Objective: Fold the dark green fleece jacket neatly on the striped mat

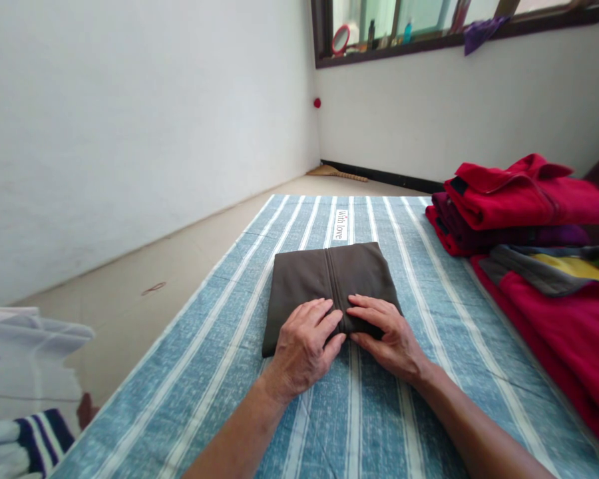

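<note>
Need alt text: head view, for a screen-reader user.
The person's left hand and right hand rest on a folded dark garment lying on a blue, white-striped cloth. At the picture's right are piled folded clothes, mostly red; a window is beyond.

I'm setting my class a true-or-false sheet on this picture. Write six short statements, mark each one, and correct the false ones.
1. The left hand touches the folded dark garment. True.
2. The right hand is lifted well clear of that garment. False: the right hand touches it too.
3. The words "With love" show on the striped cloth beyond the garment. True.
4. Stacked clothes stand on the person's left. False: the stacked clothes are on the right.
5. A red-rimmed mirror shows at the window. True.
6. The purple cloth lies flat on the floor. False: the purple cloth hangs at the window.
</note>
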Demonstrator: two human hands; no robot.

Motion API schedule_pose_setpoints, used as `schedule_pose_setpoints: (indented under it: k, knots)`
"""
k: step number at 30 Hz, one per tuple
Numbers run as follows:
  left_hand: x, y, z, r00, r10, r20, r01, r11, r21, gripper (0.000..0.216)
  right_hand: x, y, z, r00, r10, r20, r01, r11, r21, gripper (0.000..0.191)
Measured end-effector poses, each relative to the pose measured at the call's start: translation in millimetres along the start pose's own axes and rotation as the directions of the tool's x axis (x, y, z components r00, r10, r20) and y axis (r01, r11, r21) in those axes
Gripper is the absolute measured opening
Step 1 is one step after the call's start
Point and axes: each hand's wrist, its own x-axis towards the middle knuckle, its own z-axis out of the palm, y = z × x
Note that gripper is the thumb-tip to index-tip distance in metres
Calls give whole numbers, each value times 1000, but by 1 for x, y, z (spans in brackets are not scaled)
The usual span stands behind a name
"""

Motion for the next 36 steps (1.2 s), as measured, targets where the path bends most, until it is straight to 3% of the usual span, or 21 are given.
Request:
schedule_pose_setpoints:
  k: [36]
  knots:
    - [-3,1,-2,1000,-9,6,9,1000,9,26,-3,3,4,1000,-14,-6,14,1000,0,37]
